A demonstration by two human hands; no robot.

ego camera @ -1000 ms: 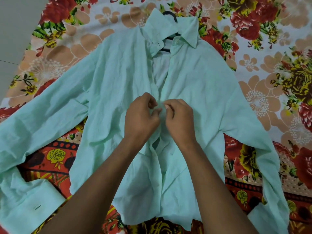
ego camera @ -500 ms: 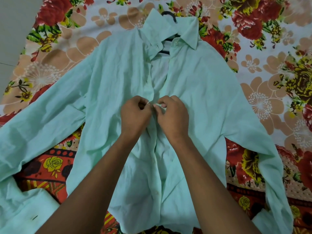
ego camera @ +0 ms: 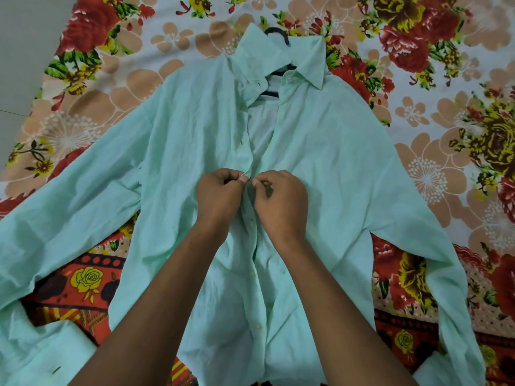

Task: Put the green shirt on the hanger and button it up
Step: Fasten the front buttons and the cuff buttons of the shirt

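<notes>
The pale green shirt (ego camera: 328,151) lies face up on a flowered sheet, sleeves spread to both sides. A black hanger (ego camera: 274,32) is inside it; its hook shows above the collar and a bit of its bar in the open neck. My left hand (ego camera: 218,196) pinches the left front edge at mid-chest. My right hand (ego camera: 281,201) pinches the right front edge just beside it, thumbs almost touching. Below my hands the placket is closed, with white buttons (ego camera: 251,222) showing. Above my hands the front gapes open up to the collar.
The flowered bedsheet (ego camera: 434,112) covers the whole surface under the shirt. A grey floor strip (ego camera: 19,51) runs along the far left. The left cuff (ego camera: 41,355) lies folded near the bottom left corner.
Both hands have moved up the placket toward the collar, from lower on the chest. They remain pinched on the two front edges. The shirt has hardly shifted.
</notes>
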